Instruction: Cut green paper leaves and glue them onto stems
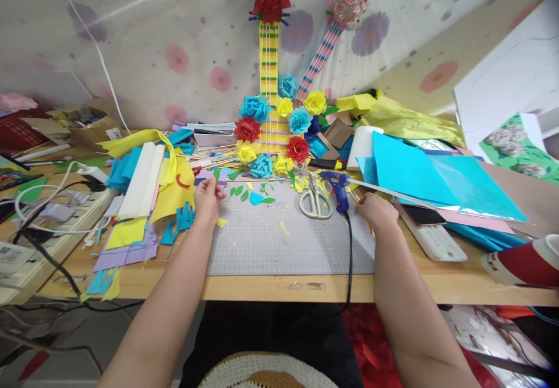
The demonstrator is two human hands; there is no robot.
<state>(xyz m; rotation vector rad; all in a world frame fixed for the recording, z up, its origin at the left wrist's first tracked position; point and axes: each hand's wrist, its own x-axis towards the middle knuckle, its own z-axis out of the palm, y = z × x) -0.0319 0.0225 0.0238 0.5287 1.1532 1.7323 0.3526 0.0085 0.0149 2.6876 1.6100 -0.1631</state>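
My left hand (pixel 208 196) is at the left edge of the grey cutting mat (pixel 283 254), its fingers pinched on a small green paper leaf (pixel 216 173). On the right side of the mat, my right hand (pixel 378 208) is closed around a thin gold-coloured tool (pixel 353 194), which looks like tweezers. Just left of that hand is a blue glue gun (pixel 339 190), with a long glue stick (pixel 402 193) out of its back and a black cord. White-handled scissors (pixel 315 204) lie beside the gun. Several green leaves (pixel 239 190) and a blue petal (pixel 256 198) are scattered between my hands.
Behind the mat stands a yellow paper guitar (pixel 269 67) with paper flowers, a pink one (pixel 321 56) beside it. Blue sheets (pixel 414 172) and a paper cup (pixel 524 263) are at right. Crepe paper (pixel 142 181) and a power strip (pixel 74 225) are at left.
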